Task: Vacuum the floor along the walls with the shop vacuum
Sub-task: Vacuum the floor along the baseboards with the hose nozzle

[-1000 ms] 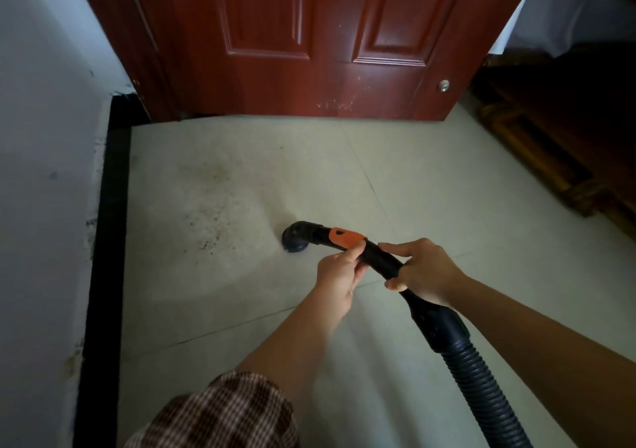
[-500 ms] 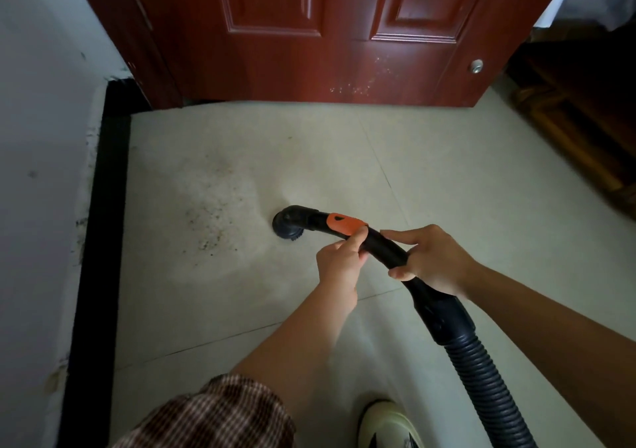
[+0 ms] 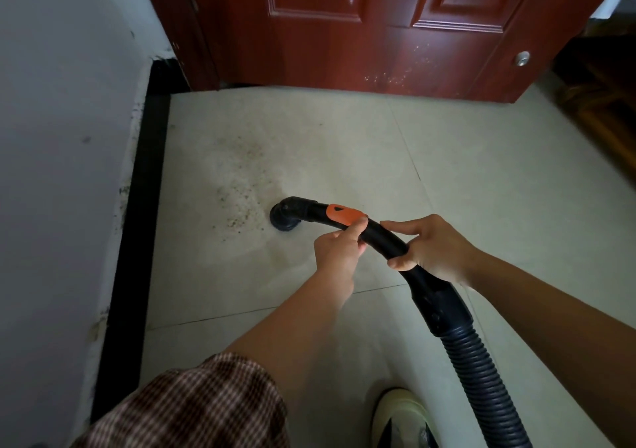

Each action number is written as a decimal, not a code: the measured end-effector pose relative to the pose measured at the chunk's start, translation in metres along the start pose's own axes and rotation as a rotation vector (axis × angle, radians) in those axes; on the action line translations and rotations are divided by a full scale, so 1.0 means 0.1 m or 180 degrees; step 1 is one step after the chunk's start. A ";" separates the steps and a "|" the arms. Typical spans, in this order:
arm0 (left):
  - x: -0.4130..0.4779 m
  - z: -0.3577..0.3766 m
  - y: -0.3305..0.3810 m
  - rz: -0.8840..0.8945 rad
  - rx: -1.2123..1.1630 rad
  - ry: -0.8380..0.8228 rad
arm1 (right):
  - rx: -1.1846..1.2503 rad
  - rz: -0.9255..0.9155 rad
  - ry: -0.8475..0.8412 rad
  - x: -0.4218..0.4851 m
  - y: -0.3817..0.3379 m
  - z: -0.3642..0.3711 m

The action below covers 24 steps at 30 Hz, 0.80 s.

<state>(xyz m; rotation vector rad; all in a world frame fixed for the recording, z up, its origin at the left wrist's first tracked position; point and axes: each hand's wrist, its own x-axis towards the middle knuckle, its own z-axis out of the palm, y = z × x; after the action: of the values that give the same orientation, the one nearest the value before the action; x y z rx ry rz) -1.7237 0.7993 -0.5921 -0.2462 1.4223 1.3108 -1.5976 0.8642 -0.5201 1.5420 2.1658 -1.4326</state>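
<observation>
- The shop vacuum's round nozzle (image 3: 284,216) sits mouth-down on the floor (image 3: 344,144), at the right edge of a scatter of dark grit (image 3: 241,203).
- Behind it runs the curved black wand (image 3: 382,237) with an orange tab (image 3: 344,214) on top. The ribbed hose (image 3: 481,382) trails back out of the bottom of the view.
- Both hands are on the wand. The left hand (image 3: 339,249) grasps it just behind the orange tab, with the thumb tip at the tab's edge. The right hand (image 3: 433,249) is wrapped round it further back, above the hose cuff.
- The step in hand looks like clearing this patch. It would go best with the nozzle kept flat on the tile and drawn slowly leftward through the grit toward the wall (image 3: 62,172).
- Overlapping passes should reach right up to the black skirting (image 3: 137,227). The specks seem to thin out toward it, but some likely lie along its foot.
- The left thumb is best kept from shifting the tab, which may be a suction vent.
- The floor is pale tile with thin joints, and a lighter, cleaner-looking swathe lies near the nozzle.
- The wall is grey-white and scuffed above the skirting.
- A dark red panelled door (image 3: 378,27) closes the far side, and wooden furniture (image 3: 602,110) stands at the right.
- A plaid sleeve (image 3: 192,403) and a pale shoe (image 3: 401,416) show at the bottom.
</observation>
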 end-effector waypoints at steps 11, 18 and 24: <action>-0.04 -0.30 0.17 -0.0023 -0.0115 0.0104 | 0.0012 -0.0112 -0.0096 -0.01 -0.22 0.23; -0.05 -0.47 0.25 0.0048 -0.0216 0.0205 | 0.0050 -0.0175 -0.0195 0.06 -0.35 0.37; -0.14 -0.62 0.32 0.0032 -0.0374 0.0218 | 0.0120 -0.0186 -0.0306 0.06 -0.44 0.48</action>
<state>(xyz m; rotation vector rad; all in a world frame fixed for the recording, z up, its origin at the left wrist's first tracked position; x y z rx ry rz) -1.7775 0.7550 -0.5789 -0.3658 1.4066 1.4078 -1.6535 0.8311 -0.5224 1.4017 2.1572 -1.5403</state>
